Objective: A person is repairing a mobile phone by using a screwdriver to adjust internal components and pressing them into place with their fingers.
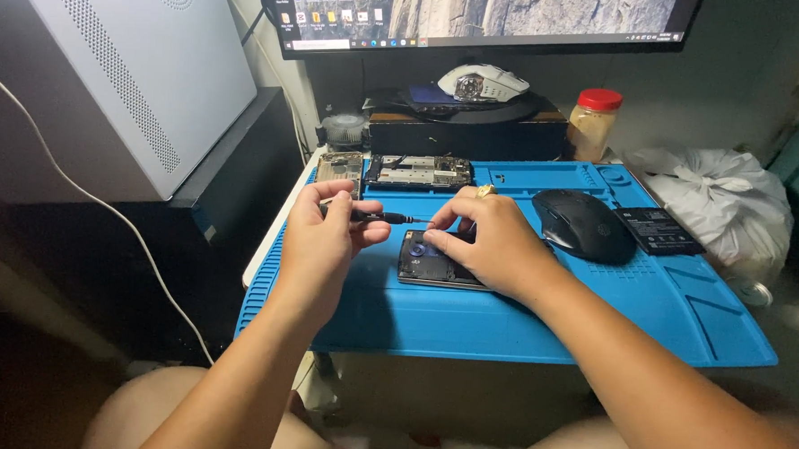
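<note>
L hand (322, 239) grips small black screwdriver (373, 216), tip toward opened phone (434, 260) under R hand (488, 242) on blue repair mat (593, 323).
</note>
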